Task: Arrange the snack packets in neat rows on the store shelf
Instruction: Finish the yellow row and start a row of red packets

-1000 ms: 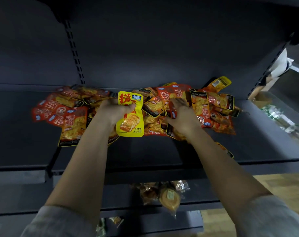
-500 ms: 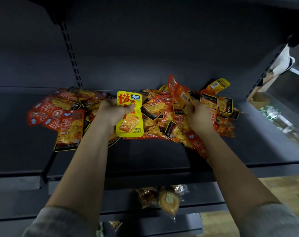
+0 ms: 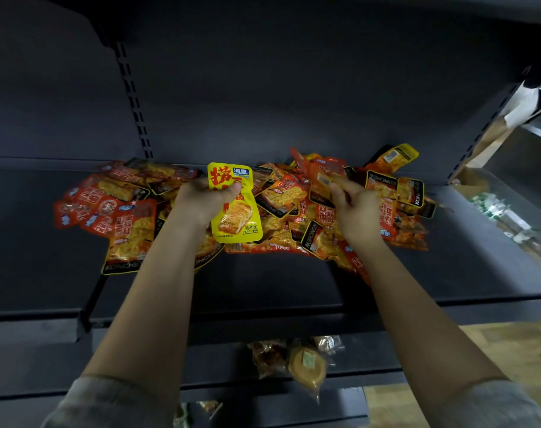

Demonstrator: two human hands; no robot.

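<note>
From my head camera: my left hand (image 3: 205,200) grips 1 yellow packet (image 3: 235,211) upright over the pile of snack packets (image 3: 281,208) heaped at the back of the dark shelf (image 3: 263,282). My right hand (image 3: 357,208) pinches an orange packet (image 3: 323,180) lifted just above the heap's right half.

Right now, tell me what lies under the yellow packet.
The yellow packet, gripped by the left hand, overlaps loose orange and red packets on the shelf. Whatever lies directly beneath it is covered.
</note>
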